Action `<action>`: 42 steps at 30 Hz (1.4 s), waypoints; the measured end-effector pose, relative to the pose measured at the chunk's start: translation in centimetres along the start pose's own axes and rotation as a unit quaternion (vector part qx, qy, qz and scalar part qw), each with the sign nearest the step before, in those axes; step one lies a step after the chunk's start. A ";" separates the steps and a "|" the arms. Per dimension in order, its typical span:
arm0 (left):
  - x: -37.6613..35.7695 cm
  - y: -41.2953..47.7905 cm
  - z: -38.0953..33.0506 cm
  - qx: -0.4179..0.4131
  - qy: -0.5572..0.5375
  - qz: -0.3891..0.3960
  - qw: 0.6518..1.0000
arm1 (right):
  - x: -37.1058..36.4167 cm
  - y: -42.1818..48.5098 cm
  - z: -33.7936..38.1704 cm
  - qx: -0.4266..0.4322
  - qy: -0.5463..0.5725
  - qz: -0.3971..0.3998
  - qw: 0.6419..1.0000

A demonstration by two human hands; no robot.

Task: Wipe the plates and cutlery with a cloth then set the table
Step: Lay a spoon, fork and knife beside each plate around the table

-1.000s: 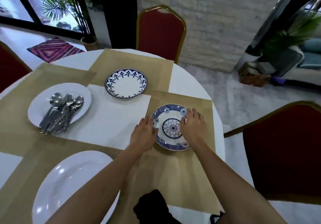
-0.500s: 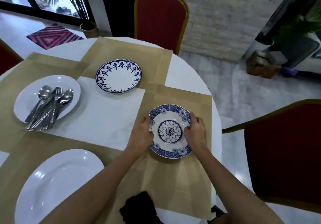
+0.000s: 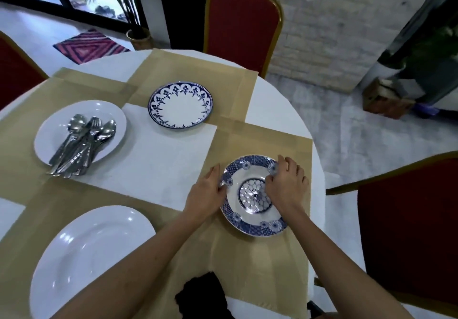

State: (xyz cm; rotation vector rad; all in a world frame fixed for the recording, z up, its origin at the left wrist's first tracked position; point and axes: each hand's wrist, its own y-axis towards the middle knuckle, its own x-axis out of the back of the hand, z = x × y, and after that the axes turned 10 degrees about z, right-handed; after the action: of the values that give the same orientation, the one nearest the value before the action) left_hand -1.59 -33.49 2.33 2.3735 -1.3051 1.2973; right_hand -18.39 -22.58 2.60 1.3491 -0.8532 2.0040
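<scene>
- Resting flat on a tan placemat [image 3: 260,269] near the right edge of the desk [image 3: 161,170], the blue patterned plate [image 3: 250,194] sits between a person's bare hands.
- The left grip [image 3: 208,194] pinches the plate's left rim, thumb on top and fingers beside the edge.
- The right grip [image 3: 285,185] curls over the right rim, fingertips on the blue border.
- Farther left are a blue-edged plate [image 3: 180,105], a white plate [image 3: 52,133] carrying cutlery [image 3: 81,142], and a large white plate [image 3: 91,256].
- A black cloth [image 3: 203,304] lies at the near edge.
</scene>
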 end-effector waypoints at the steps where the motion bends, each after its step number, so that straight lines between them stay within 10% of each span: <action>1: 1.2 0.5 0.6 0.017 0.015 -0.014 1.000 | 0.3 0.9 1.2 0.014 0.003 0.005 1.000; 15: 16.4 15.4 10.8 0.106 0.212 -0.059 0.970 | -2.3 14.8 20.3 0.155 -0.041 0.062 0.985; 42: 20.5 29.4 13.6 0.059 0.148 -0.012 0.987 | -1.6 28.6 24.3 0.104 -0.007 0.106 0.989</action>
State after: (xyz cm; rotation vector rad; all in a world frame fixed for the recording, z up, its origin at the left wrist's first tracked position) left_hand -9.82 -70.84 1.28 2.1505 -1.1381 1.6837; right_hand -25.40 -59.52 2.59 1.4385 -0.8429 2.3041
